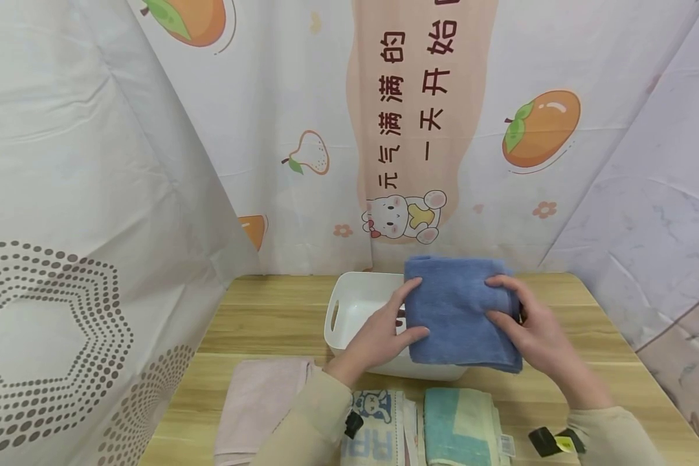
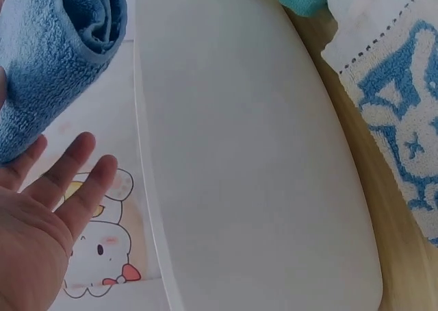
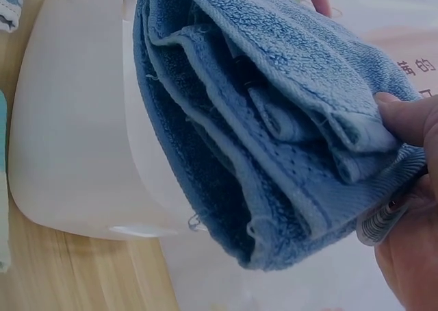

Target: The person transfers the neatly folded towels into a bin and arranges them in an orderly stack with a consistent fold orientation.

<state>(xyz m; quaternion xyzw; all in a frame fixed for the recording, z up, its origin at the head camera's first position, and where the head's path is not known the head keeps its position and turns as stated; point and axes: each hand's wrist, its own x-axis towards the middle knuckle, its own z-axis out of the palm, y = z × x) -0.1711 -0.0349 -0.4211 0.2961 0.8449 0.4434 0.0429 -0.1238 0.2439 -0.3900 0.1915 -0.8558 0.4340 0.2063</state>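
Observation:
A folded blue towel hangs in the air over the right part of a white plastic basket. My left hand holds its left edge, thumb at the near side; in the left wrist view several fingers of that hand stretch out straight beside the towel. On the other side my right hand grips the right edge. The right wrist view shows the layered folds of the blue towel between thumb and fingers, with a small label by the hand.
In front of the basket on the wooden table lie a folded pink towel, a white towel with a blue bear pattern and a teal and cream towel. A printed curtain hangs behind the table.

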